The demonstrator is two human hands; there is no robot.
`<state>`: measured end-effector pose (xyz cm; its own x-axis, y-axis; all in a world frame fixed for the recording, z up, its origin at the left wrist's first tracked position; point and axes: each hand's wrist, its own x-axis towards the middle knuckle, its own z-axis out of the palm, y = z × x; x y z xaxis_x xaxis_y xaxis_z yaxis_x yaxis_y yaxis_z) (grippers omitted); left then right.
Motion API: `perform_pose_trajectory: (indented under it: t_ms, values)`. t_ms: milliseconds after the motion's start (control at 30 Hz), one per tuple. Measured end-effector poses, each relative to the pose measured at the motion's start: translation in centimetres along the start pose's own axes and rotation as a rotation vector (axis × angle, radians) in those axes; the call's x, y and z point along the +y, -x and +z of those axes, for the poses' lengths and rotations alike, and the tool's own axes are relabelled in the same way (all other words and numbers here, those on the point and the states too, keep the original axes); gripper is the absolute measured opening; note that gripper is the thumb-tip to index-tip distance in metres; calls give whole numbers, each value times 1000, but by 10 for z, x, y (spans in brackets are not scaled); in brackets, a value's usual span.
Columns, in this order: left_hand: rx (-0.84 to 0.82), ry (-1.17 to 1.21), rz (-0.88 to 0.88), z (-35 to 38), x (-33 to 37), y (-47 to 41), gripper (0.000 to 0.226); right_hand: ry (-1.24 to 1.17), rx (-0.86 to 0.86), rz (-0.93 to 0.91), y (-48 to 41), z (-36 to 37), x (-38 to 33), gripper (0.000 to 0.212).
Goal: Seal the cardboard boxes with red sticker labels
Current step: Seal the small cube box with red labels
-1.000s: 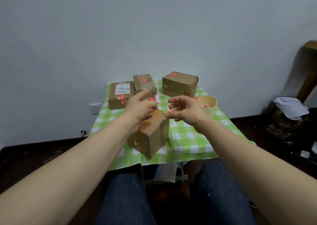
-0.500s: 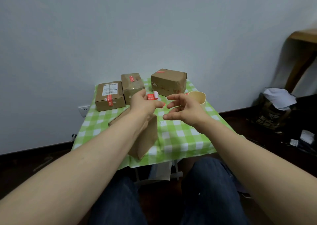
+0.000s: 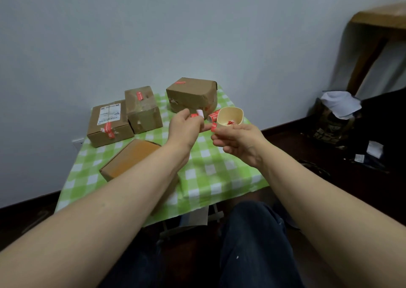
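- The desk, under a green and white checked cloth, stands against a pale wall.
- A wooden piece of furniture rises at 2 o'clock of the desk, with a dark bag on the floor below it.
- A plain box lies at 8 o'clock on the desk with no sticker showing on it. The left forearm crosses above it and hides its near right corner.
- Three boxes with red stickers on them sit along the far edge: a labelled box at 10 o'clock, a taped box just beside it at 11, and a wider box at 12.
- The left hand is raised over the middle of the desk, back to the camera. Its fingers are closed on a sticker strip, red with a white end.
- The right hand is close beside it at 3 o'clock, palm turned inward. Its thumb and forefinger pinch a red sticker, and its other fingers are loosely curled.
- A cream cup sits at 2 o'clock, just beyond the right hand, with red scraps inside.
- A sticker roll lies against the cup's left side.
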<state>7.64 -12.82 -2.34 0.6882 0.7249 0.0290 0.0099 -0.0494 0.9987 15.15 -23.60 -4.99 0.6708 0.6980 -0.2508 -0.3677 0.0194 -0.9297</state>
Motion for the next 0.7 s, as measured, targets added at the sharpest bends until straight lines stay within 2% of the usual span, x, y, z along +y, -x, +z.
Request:
perform_pose_trajectory:
  t_ms: [133,300,467,633,700]
  values:
    - [-29,32,-39,13,-3,-9,39,-43,52,36,-9,-14,-2,9]
    - [-51,29,-89,33,-8,-26,36,30,68,61,-25,-31,-6,21]
    - [-61,27,-127,46,-11,-37,36,61,77,45,-38,-40,-7,10]
    - [-52,6,-117,45,-19,-53,16,138,102,47,-54,-54,-10,11]
    - [-47,8,-163,46,-20,-58,57,188,133,34,-60,-61,-11,13]
